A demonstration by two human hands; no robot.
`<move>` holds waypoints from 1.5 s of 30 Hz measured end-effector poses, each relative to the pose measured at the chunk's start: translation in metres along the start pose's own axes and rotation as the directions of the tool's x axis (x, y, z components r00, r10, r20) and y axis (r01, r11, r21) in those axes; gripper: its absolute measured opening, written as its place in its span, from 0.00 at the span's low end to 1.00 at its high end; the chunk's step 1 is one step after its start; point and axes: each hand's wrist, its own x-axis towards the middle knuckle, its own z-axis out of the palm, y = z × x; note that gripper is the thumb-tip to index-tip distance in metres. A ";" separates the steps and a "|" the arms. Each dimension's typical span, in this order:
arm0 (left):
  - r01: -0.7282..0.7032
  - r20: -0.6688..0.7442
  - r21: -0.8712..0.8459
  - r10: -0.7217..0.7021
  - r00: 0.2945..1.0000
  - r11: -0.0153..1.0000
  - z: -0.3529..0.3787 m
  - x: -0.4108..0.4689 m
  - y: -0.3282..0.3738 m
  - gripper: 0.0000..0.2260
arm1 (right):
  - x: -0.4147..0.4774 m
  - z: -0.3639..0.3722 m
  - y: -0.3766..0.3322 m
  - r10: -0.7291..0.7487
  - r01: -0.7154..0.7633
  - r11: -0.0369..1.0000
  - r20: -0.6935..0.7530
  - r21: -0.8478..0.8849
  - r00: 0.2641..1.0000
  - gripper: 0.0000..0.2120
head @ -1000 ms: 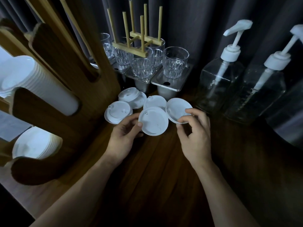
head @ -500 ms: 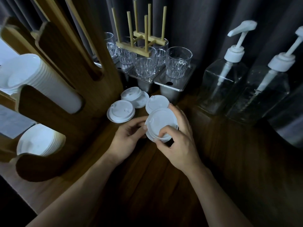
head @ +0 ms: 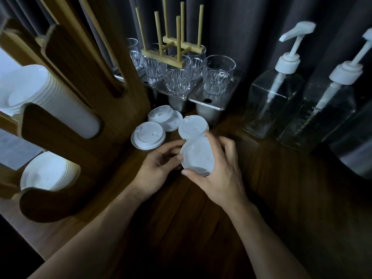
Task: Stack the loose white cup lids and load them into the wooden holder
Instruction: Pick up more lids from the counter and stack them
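White lid stack [head: 198, 155] gripped in my right hand [head: 221, 178], left hand [head: 157, 170] pinching its rim: stacking step. Next I'd add the loose lid [head: 192, 125] just behind.

Dark wood-grain bench [head: 201, 228], pretty dim lighting. The big wooden holder [head: 66, 137] stands on its left side. Right next to the holder's base there are loose white lids lying on the wood: one lid [head: 148, 135] nearest the holder, a pair of lids [head: 161, 116] just behind it with one overlapping the other, and another lid [head: 192, 125] to their right. Behind the lids, steel containers [head: 209, 113] sit against the dark curtain. Further right, two clear pump bottles [head: 267, 109] stand side by side, touching or nearly so, well apart from the lids.
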 end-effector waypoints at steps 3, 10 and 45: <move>0.024 0.054 -0.031 -0.022 0.998 0.999 -0.001 0.000 0.001 0.18 | 0.000 0.001 -0.001 0.051 -0.051 0.999 0.006 0.014 0.999 0.50; 0.049 0.083 -0.048 -0.045 0.996 0.998 -0.004 0.000 0.000 0.20 | 0.002 0.003 -0.009 0.164 -0.164 0.985 0.012 0.051 0.986 0.45; 0.054 -0.068 -0.097 -0.061 0.996 0.994 0.004 0.001 0.003 0.11 | 0.013 -0.007 0.013 0.360 -0.365 0.800 0.106 0.476 0.927 0.09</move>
